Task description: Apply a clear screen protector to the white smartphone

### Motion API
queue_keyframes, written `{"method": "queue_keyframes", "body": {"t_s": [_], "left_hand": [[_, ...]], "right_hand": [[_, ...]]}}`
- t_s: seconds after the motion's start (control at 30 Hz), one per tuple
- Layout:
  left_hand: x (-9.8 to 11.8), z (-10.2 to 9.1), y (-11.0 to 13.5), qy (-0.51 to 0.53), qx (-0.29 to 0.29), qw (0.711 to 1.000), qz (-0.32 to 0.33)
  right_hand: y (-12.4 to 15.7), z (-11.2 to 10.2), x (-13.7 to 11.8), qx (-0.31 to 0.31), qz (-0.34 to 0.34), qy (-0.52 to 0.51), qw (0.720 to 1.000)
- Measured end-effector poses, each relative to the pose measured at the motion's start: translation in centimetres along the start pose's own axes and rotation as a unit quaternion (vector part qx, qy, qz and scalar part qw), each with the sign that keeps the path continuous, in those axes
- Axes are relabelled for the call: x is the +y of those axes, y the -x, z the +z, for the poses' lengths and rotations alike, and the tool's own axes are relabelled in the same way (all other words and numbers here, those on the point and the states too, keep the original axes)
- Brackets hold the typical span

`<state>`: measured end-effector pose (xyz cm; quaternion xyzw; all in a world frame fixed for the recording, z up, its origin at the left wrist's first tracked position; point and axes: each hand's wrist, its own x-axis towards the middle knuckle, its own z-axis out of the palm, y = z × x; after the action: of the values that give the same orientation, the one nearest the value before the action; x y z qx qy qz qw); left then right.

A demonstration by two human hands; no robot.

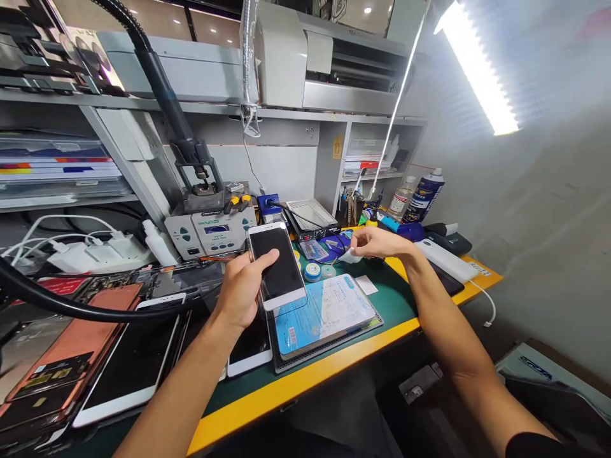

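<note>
The left hand (pixel 238 286) is closed in a grip — thumb (pixel 265 259) stretched forward, fingers mostly hidden — its bare left forearm (pixel 184 378) slanting up; the right hand (pixel 376 242) bends inward at the wrist (pixel 409 249), thumb and fingertips pinched together

Hands: I count two on my feed, one left hand (pixel 243 286) and one right hand (pixel 371 243)
White-framed phones: three by my count, one held phone (pixel 279 270) and two lying phones (pixel 132 362) (pixel 251 346)
Pink phone shell (pixel 76 337): one I can be sure of
White scrap (pixel 351 257): one
Blue booklet (pixel 324 312): one
White card (pixel 366 284): one
Round tubs (pixel 312 273) (pixel 328 271): at least two; others may be hidden from me
Spray can (pixel 424 197): one
Clear bottle (pixel 401 198): one
White squeeze bottle (pixel 160 245): one
Control box (pixel 219 233): one
Bright lamp (pixel 482 70): one
Surface (pixel 305 380): one
Upright tools (pixel 354 207): too crowded for me to count
</note>
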<state>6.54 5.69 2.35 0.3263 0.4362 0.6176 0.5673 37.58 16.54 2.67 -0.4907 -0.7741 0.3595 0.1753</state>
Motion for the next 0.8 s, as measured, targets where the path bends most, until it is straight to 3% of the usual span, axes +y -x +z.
{"method": "queue_keyframes", "body": {"t_s": [0.2,0.3,0.5,0.7,0.8], "left_hand": [[-0.3,-0.3,-0.1,0.002,-0.018,1.0,0.024],[-0.5,-0.3,-0.2,-0.003,-0.013,0.999,0.029],[-0.8,-0.4,-0.2,-0.021,-0.026,0.998,0.044],[-0.6,-0.3,0.2,-0.032,-0.032,0.998,0.04],[-0.6,-0.3,0.2,-0.041,-0.038,0.998,0.04]], "right_hand": [[-0.5,4.2,-3.7,0.087,-0.113,-0.183,0.973],[-0.8,6.9,-5.2,0.096,-0.139,-0.246,0.954],[0.2,9.7,-6.8,-0.003,-0.148,-0.321,0.935],[1.4,10.0,-7.4,-0.091,-0.186,-0.298,0.932],[1.7,10.1,-7.6,-0.095,-0.195,-0.278,0.936]]}}
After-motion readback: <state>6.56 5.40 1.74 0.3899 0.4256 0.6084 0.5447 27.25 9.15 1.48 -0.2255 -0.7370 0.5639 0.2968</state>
